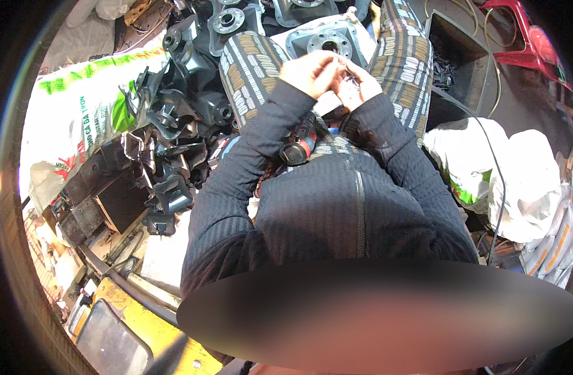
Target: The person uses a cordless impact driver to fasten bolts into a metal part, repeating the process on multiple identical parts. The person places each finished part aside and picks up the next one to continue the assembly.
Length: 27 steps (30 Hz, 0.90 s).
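My left hand (308, 72) and my right hand (360, 86) meet between my knees. The left fingers are pinched together at the right fingertips; what they hold, if anything, is too small to make out. My right hand is cupped palm up, fingers curled, with small shiny metal pieces (352, 80) in it. Just beyond both hands lies a grey metal housing (305, 45) with a round bolted flange (329, 45), on a white sheet. A black and red power tool (299, 147), perhaps a drill, rests in my lap below the left forearm.
Several dark metal housings (189, 59) are heaped ahead and to the left, by a white and green sack (86, 112). A grey bin (465, 59) of small metal parts stands right, near a red plastic chair (537, 47). White bags (468, 156) and a black cable (500, 187) lie right.
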{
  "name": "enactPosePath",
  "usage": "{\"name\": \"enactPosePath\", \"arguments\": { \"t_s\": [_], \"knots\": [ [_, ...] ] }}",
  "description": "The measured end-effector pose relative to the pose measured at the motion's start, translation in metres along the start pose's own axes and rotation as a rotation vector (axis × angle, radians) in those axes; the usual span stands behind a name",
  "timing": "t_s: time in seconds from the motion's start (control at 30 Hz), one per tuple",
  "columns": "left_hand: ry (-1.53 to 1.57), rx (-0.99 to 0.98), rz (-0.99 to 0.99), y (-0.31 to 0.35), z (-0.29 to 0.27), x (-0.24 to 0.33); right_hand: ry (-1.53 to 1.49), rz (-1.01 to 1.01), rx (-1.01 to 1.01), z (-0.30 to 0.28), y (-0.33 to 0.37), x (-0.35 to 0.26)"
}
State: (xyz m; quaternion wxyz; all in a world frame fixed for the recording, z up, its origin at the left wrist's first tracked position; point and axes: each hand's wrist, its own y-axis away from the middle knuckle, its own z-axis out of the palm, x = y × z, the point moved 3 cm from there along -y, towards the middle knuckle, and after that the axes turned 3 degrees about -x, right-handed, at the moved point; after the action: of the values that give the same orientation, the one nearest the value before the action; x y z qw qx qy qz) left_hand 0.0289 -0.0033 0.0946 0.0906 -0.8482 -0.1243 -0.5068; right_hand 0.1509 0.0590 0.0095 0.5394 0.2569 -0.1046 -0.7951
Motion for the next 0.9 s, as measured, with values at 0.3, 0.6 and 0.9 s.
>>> {"name": "enactPosePath", "arguments": {
  "t_s": [0.3,0.6,0.9],
  "knots": [
    [0.035,-0.295,-0.232,-0.007,-0.015,-0.021,0.508,0.152,0.089,0.015,0.000,-0.013],
    [0.556,-0.333,-0.454,-0.011,-0.021,-0.025,0.320,0.241,0.056,0.012,-0.005,-0.015],
    [0.528,-0.249,-0.608,-0.083,-0.020,-0.101,0.501,-0.096,0.404,-0.041,-0.026,-0.037]
  ]
}}
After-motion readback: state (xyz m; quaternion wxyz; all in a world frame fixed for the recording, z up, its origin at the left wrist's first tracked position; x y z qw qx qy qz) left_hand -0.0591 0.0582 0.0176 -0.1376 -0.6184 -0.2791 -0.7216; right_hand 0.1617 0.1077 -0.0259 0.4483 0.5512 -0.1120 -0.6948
